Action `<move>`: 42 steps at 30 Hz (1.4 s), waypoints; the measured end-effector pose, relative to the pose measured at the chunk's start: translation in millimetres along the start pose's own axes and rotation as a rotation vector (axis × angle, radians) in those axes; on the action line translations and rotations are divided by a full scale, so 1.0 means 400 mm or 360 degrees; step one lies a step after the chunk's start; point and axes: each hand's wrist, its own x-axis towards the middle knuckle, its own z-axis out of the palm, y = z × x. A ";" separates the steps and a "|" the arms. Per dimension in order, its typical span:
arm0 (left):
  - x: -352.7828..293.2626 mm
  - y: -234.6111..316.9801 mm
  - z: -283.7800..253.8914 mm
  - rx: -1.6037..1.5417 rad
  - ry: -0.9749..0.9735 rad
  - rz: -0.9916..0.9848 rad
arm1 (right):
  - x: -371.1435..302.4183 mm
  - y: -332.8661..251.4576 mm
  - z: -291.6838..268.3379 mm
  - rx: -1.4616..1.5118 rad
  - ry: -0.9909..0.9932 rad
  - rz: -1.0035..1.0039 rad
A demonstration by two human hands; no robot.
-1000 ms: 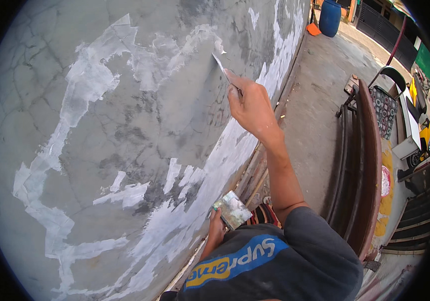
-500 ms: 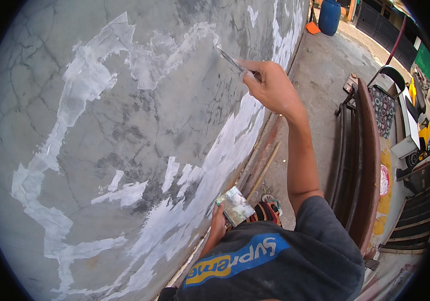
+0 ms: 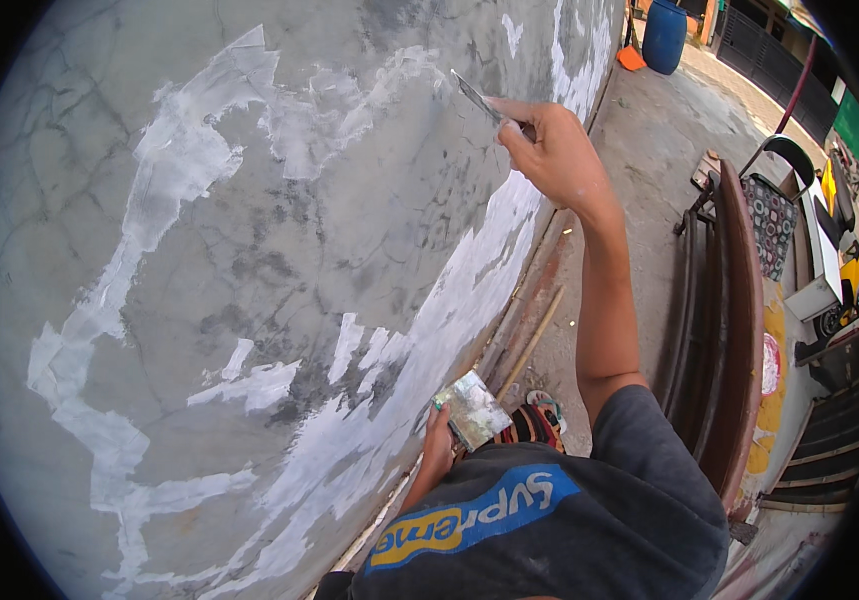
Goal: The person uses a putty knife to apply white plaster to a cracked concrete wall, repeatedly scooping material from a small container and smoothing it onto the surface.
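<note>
A putty knife (image 3: 476, 97) is gripped by its handle in my right hand (image 3: 555, 158), my arm stretched out along the wall. Its thin metal blade points up and left at the grey cracked wall (image 3: 369, 240), close to the right end of a white putty band (image 3: 189, 125); whether it touches I cannot tell. Low by my waist, my left hand (image 3: 437, 440) is closed on the edge of a flat square board (image 3: 476, 408) smeared with white and greenish putty. More white patches run down the wall's lower right side.
On the right stands a long brown wooden bench (image 3: 734, 330). A patterned chair (image 3: 769, 220) and yellow motorbike parts (image 3: 854, 270) are beyond it. A blue barrel (image 3: 664, 37) and an orange dustpan (image 3: 630, 58) stand far off. A wooden stick (image 3: 531, 342) lies along the wall's foot.
My right hand with the putty knife has moved slightly right, and the blade has come off the end of the putty band. My left hand still holds the board low down.
</note>
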 end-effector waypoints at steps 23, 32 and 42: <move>-0.015 0.016 0.011 0.0076 -0.0069 -0.0050 | -0.092 0.047 0.190 -0.0074 0.0330 -0.0247; 0.001 0.030 0.044 0.0068 -0.0103 -0.0052 | -0.010 0.026 0.075 -0.0116 0.0178 -0.0138; 0.005 0.015 0.044 0.0024 -0.0036 -0.0065 | -0.014 0.024 0.055 -0.0029 0.0094 -0.0079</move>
